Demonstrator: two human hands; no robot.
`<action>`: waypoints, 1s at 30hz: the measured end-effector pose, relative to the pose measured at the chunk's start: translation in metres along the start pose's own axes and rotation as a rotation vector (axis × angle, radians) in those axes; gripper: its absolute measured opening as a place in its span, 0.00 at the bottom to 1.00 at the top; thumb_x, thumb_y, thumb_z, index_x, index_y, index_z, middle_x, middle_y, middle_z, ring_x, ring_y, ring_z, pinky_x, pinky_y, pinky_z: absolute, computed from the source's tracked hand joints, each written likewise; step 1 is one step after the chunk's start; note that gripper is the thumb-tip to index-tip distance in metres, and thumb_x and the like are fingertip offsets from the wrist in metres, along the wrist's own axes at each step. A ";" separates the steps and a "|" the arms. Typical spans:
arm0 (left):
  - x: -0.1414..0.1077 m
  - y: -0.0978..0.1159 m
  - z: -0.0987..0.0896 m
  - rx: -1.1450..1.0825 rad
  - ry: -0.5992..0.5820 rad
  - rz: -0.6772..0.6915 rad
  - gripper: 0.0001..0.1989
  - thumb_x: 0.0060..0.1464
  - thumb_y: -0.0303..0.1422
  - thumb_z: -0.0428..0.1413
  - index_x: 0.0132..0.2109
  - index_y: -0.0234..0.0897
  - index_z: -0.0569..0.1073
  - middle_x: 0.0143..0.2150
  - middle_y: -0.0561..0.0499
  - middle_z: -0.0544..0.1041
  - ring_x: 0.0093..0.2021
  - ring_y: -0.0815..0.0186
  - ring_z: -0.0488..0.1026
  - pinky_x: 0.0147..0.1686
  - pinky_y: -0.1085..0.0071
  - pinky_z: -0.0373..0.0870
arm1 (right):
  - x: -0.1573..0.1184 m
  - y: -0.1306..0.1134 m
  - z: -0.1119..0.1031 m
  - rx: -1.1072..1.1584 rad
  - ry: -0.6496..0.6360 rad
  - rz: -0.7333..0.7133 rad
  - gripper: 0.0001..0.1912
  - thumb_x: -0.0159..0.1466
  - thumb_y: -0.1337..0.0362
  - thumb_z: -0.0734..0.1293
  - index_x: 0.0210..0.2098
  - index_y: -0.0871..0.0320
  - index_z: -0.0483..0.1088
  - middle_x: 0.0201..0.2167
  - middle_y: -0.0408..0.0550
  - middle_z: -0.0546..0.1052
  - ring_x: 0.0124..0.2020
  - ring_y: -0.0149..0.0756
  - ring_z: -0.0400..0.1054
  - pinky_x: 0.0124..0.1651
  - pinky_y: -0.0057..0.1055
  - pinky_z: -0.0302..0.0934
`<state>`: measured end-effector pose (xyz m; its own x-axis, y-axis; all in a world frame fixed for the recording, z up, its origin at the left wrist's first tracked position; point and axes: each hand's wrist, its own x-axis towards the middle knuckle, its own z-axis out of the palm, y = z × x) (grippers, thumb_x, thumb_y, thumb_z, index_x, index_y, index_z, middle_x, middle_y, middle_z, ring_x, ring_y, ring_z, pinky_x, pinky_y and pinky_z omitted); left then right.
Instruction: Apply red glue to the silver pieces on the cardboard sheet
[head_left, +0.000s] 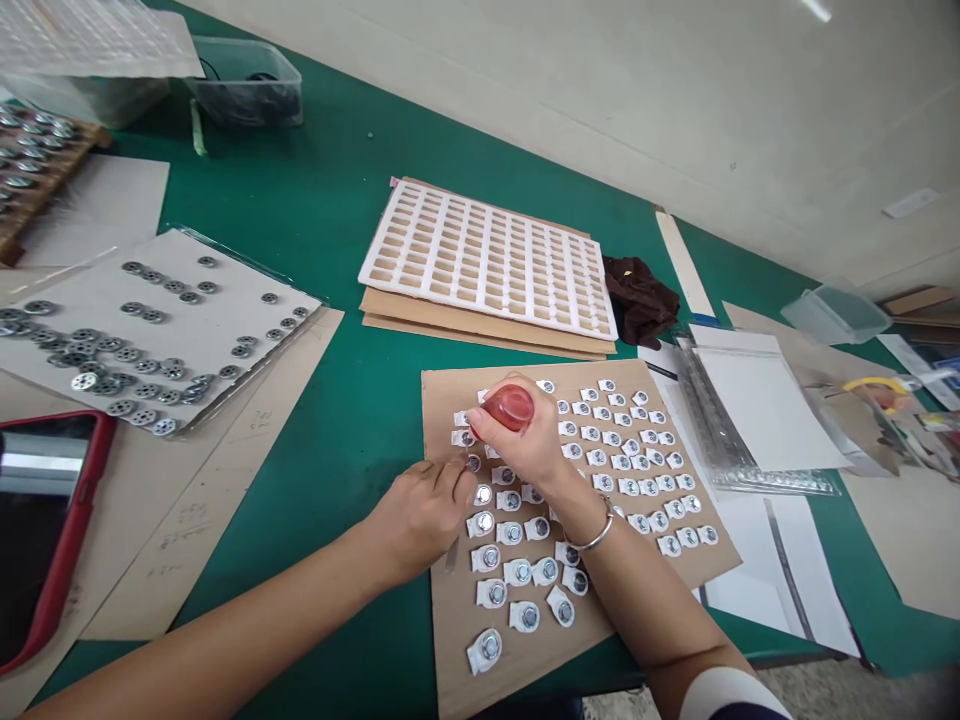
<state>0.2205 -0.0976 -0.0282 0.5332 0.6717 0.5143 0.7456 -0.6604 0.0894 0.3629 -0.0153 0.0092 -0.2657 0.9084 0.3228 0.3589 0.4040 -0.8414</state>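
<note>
My right hand (529, 445) is wrapped round a red tool with a rounded, glossy end (508, 408); its lower part is hidden by my fingers. Close beside it, my left hand (431, 510) is closed, fingertips down at a small round metal part (473, 463) on the cardboard sheet (454, 690). Whether the fingertips pinch that part or only press on it is hidden. Rows of similar metal discs on white tabs (488, 645) cover the cardboard around and below both hands.
Behind the cardboard lies a white grid tray (480, 250), with a dark cloth (641, 300) beside it. Loose slotted discs (127, 353) lie on a grey board at left, near a red-cased phone (49, 530). Plastic-sleeved sheets (765, 395) lie at right.
</note>
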 end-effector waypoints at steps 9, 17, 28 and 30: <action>0.001 0.005 0.002 0.118 -0.009 0.006 0.10 0.52 0.20 0.45 0.34 0.29 0.70 0.37 0.34 0.77 0.29 0.60 0.76 0.25 0.65 0.75 | -0.001 0.001 0.002 -0.030 -0.023 -0.023 0.11 0.53 0.57 0.71 0.28 0.55 0.66 0.26 0.44 0.70 0.28 0.34 0.66 0.32 0.33 0.63; 0.001 0.006 0.003 0.078 -0.014 -0.001 0.09 0.52 0.20 0.46 0.36 0.27 0.69 0.36 0.33 0.77 0.28 0.58 0.75 0.23 0.64 0.74 | -0.003 0.004 0.003 -0.059 -0.038 -0.036 0.12 0.54 0.57 0.71 0.27 0.55 0.65 0.25 0.43 0.69 0.27 0.34 0.64 0.32 0.33 0.62; 0.001 0.006 0.003 0.089 -0.016 0.014 0.09 0.51 0.19 0.45 0.38 0.27 0.68 0.36 0.34 0.77 0.27 0.60 0.75 0.24 0.65 0.74 | -0.004 0.005 0.002 -0.079 -0.056 -0.067 0.11 0.54 0.58 0.71 0.26 0.55 0.65 0.25 0.43 0.69 0.26 0.33 0.64 0.32 0.31 0.61; 0.001 0.006 0.003 0.078 -0.013 0.014 0.08 0.50 0.20 0.46 0.37 0.27 0.68 0.36 0.34 0.77 0.27 0.60 0.75 0.23 0.65 0.74 | -0.005 0.005 0.003 -0.077 -0.056 -0.074 0.11 0.55 0.58 0.71 0.26 0.55 0.65 0.25 0.43 0.69 0.27 0.33 0.64 0.32 0.31 0.61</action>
<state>0.2268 -0.1000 -0.0298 0.5483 0.6672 0.5042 0.7669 -0.6416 0.0150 0.3635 -0.0179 0.0028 -0.3428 0.8692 0.3564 0.4037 0.4789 -0.7796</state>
